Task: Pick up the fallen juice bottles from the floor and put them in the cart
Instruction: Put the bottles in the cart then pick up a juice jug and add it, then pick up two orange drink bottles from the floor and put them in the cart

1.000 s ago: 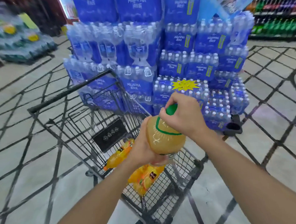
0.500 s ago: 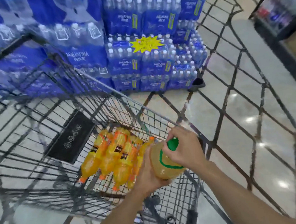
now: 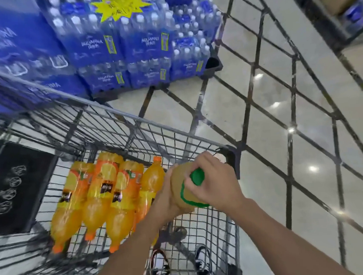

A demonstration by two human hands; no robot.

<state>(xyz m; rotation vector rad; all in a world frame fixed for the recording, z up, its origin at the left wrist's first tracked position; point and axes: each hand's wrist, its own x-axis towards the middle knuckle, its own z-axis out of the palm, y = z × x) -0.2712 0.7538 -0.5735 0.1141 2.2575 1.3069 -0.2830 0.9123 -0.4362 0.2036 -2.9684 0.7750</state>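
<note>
I hold a pale amber juice bottle [image 3: 183, 189] with a green cap inside the wire cart [image 3: 153, 123], low over its right end. My right hand [image 3: 216, 183] grips the bottle's neck and cap from above. My left hand [image 3: 166, 199] wraps its left side and underside. Several orange juice bottles [image 3: 99, 199] lie side by side on the cart floor just left of the held bottle, most with their caps pointing towards me.
A tall stack of blue shrink-wrapped water packs [image 3: 114, 45] stands on a pallet right behind the cart. A black plastic panel [image 3: 14, 187] sits at the cart's left end. Glossy tiled floor [image 3: 270, 101] with dark diagonal lines spreads to the right. My shoes show through the cart mesh.
Both hands have carried the amber bottle lower and to the right, down inside the cart beside the orange bottles. My view has tilted further down.
</note>
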